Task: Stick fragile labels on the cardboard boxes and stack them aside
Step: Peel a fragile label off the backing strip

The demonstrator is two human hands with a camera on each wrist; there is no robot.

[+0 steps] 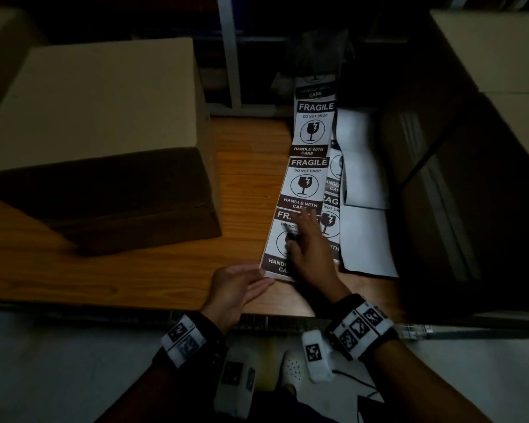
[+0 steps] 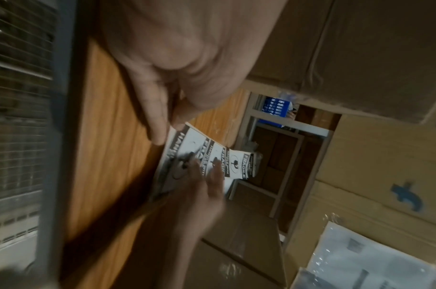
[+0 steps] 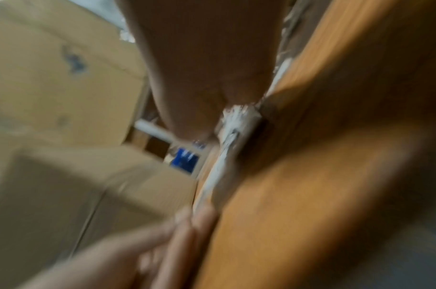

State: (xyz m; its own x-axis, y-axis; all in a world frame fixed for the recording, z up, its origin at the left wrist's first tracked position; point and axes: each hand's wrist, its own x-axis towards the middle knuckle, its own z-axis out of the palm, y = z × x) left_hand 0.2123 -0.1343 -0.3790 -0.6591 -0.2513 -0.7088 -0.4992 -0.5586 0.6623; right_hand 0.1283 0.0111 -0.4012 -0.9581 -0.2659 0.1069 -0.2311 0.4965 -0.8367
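- The strip of fragile labels (image 1: 306,181) is being laid lengthwise on the wooden table (image 1: 153,270), its long axis running from the near edge away toward the shelving (image 1: 229,56), print upright to the viewer.
- The nearest label is being pressed flat by the right hand (image 1: 307,251), fingers straight and spread, nothing gripped.
- The strip's near corner is being touched by the left hand (image 1: 237,290), fingers extended and relaxed.
- The cardboard box (image 1: 95,117) is being kept on the table, well left of the strip.
- The strip's far end is being lost in darkness; the right wrist view is being blurred throughout.
- More cartons (image 1: 495,50) are being stored at right.
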